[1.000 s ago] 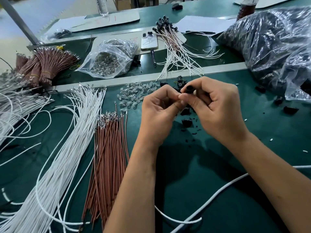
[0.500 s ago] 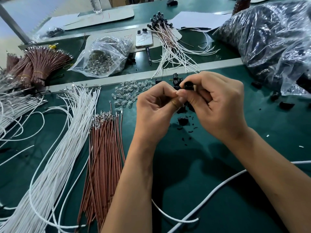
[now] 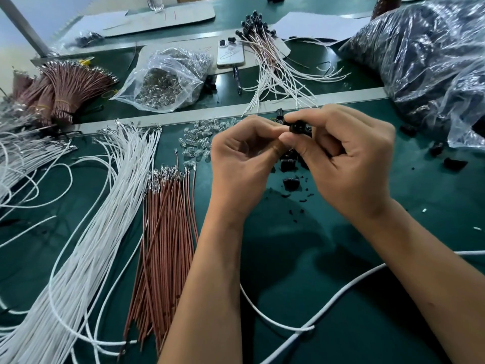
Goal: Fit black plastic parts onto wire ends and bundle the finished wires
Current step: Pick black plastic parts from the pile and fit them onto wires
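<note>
Both hands were up over the middle of the dark green desk, fingertips meeting. The right hand had its grip clamped on a small black plastic part, thumb and forefinger pinching it. The left hand was curled with its thumb and forefinger together right against that part; whatever it pinched was too small to make out.

Just under the hands a few more loose black plastic pieces sat on the desk. Left of the hands was a straight bunch of brown wires with metal tips, and further left a big fan of long white wires. A little pile of tiny clear glass bulbs lay just beyond the left hand.

On the far side, past a grey strip, a heap of finished white and brown wires with black ends was lying beside a white phone. A clear plastic bag of bulbs sat left of that, and a huge clear bag stuffed with black parts was far right.
</note>
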### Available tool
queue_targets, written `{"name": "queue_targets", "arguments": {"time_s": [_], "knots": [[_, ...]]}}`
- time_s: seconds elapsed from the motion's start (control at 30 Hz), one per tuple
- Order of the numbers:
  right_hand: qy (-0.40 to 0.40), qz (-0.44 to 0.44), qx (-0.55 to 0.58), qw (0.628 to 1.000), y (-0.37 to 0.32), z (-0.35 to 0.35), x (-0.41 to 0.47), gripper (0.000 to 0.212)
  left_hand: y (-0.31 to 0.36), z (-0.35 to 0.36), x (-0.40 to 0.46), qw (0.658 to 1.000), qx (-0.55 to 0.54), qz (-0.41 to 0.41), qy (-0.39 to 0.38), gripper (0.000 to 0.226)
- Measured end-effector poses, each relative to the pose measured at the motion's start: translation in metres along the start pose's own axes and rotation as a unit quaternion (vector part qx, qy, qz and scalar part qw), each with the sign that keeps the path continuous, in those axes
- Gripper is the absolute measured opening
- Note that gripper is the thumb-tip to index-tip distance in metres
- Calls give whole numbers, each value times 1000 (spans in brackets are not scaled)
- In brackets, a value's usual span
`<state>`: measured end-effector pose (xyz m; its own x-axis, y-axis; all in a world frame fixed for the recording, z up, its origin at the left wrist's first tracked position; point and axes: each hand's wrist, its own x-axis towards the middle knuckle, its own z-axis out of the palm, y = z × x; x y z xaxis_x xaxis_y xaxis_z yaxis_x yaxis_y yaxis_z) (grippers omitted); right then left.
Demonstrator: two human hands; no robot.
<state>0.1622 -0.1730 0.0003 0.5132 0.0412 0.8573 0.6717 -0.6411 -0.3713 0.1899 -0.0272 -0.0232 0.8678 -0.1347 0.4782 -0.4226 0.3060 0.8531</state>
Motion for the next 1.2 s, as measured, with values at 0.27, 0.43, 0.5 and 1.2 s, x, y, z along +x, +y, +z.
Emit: {"name": "queue_targets", "arguments": {"time_s": [0.27,0.43,0.5,1.2], "knots": [[11,2,-2,1000,1,-1,0,14,0,-1,0,1000,-21,-20,7,14],[16,2,3,1000,1,-1,0,14,2,0,1,1000,-15,-13,-2,13],[17,-2,5,1000,1,0,0,14,2,0,1,1000,-13,-11,-7,14],[14,20,38,999,3,2,-4,15,4,1,-1,999,-37,-36,-2,12]]}}
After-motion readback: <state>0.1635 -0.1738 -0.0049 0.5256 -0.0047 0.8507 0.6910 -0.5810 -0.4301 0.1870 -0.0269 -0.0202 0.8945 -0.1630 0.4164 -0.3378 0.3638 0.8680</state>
